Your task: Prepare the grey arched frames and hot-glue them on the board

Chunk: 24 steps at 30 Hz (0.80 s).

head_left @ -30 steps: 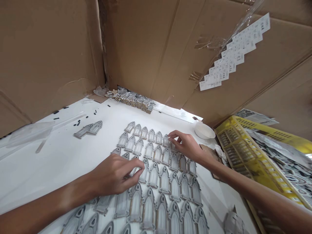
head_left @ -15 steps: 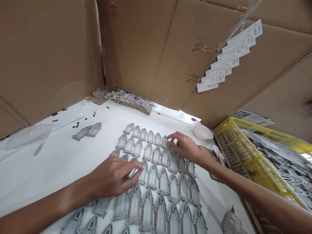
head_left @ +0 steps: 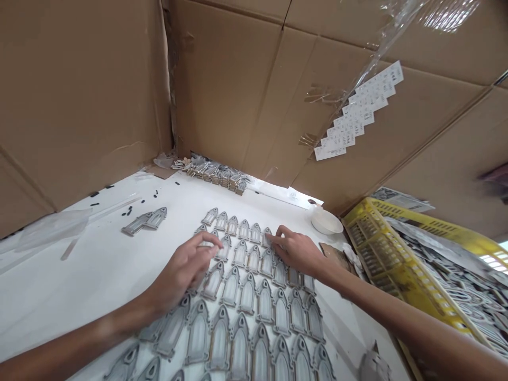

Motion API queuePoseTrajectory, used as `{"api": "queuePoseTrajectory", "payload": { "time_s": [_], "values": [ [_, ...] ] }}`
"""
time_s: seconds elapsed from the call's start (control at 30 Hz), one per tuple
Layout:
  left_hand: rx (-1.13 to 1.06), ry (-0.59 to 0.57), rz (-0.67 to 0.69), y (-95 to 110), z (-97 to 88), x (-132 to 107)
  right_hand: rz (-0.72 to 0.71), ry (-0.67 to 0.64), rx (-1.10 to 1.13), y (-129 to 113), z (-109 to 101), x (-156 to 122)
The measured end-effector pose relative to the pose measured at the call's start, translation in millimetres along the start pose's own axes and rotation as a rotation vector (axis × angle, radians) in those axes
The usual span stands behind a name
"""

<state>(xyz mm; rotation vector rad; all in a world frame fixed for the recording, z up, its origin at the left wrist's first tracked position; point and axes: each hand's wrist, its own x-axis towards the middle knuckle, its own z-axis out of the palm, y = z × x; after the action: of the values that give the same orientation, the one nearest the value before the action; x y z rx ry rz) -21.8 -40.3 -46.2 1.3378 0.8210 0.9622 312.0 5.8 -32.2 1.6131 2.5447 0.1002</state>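
Note:
Rows of grey, pointed-arch window pieces with pale panels lie on a white tabletop (head_left: 95,270). My right hand (head_left: 297,251) is at the right end of the farthest row, its fingers closed at the edge of a small arched window piece (head_left: 267,237). My left hand (head_left: 188,264) hovers over the left end of the second row, index finger and thumb stretched out and slightly apart, nothing visible between them. Close to its fingertips lies another arched piece (head_left: 225,247). The left palm and forearm hide some pieces beneath. Larger arched pieces (head_left: 219,338) fill the nearer rows.
Stacked arched pieces (head_left: 222,177) stand by the cardboard wall (head_left: 222,79). Two overlapping pieces (head_left: 145,221) lie at left. At right are a white bowl (head_left: 327,221) and a yellow crate (head_left: 363,233) full of flat parts. Paper labels (head_left: 357,116) hang on the cardboard.
My left hand has moved away from me, from the third row to the second, and its fingers have lifted. My right hand stays at the end of the far row. The view has shifted slightly.

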Motion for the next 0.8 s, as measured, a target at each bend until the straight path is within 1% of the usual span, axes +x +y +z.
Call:
{"api": "queuePoseTrajectory", "payload": {
  "time_s": [0.07, 0.17, 0.27, 0.37, 0.43, 0.5, 0.57, 0.63, 0.73, 0.8],
  "values": [
    [-0.273, 0.105, -0.113, 7.0, -4.1, 7.0, 0.0, 0.001, 0.004, -0.2, 0.1, -0.1],
    [-0.506, 0.254, -0.217, 19.5, -9.7, 15.7, -0.003, 0.001, 0.011, 0.4, 1.1, 0.4],
    [-0.627, 0.37, -0.277, 28.6, -8.8, 19.6, -0.01, 0.004, 0.012, 0.2, 1.5, 0.6],
    [-0.67, 0.457, -0.333, 32.0, -0.9, 19.8, -0.014, 0.005, 0.007, -0.7, 0.8, 0.3],
    [-0.669, 0.444, -0.352, 31.5, 4.7, 18.6, -0.016, 0.007, 0.004, -0.5, 0.3, 0.0],
    [-0.643, 0.398, -0.349, 29.0, 7.8, 16.8, -0.014, 0.019, 0.008, 0.7, 0.0, 0.0],
    [-0.602, 0.339, -0.342, 24.8, 7.6, 14.8, -0.01, 0.043, 0.022, 2.0, -0.4, 0.3],
    [-0.557, 0.254, -0.331, 20.2, 5.4, 12.9, -0.008, 0.082, 0.051, 1.3, -1.8, 0.3],
    [-0.493, 0.12, -0.324, 15.6, 2.0, 10.2, -0.039, 0.174, 0.178, -8.7, -8.5, -2.0],
    [-0.427, 0.045, -0.336, 15.1, 1.7, 8.0, -0.071, 0.248, 0.353, -23.2, -17.4, -6.6]
  ]
}}
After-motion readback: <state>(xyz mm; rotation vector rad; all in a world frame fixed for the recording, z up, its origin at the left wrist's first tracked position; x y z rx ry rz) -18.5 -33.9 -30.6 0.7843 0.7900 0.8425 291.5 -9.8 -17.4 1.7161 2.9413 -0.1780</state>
